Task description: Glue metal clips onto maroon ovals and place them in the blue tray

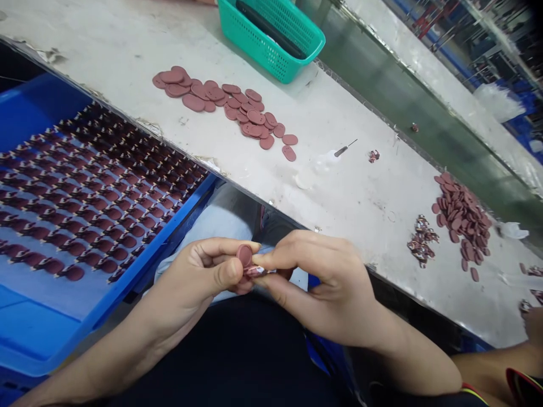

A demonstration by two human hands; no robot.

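Left hand (186, 282): clamped on maroon disc (244, 255). Right hand (326, 282): clamped on printed strip (258, 271), against disc. Blue tray (169, 237) at 9 o'clock; disc pile (224, 99) on bench (360, 209) at 12 o'clock.

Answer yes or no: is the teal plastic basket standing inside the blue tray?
No, the teal plastic basket stands on the white workbench, apart from the blue tray, which lies beyond the bench's near edge on the left.

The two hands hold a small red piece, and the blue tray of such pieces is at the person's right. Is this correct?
One mistake: the head view shows the blue tray at the person's left, not the right. The left hand and right hand do hold the red piece.
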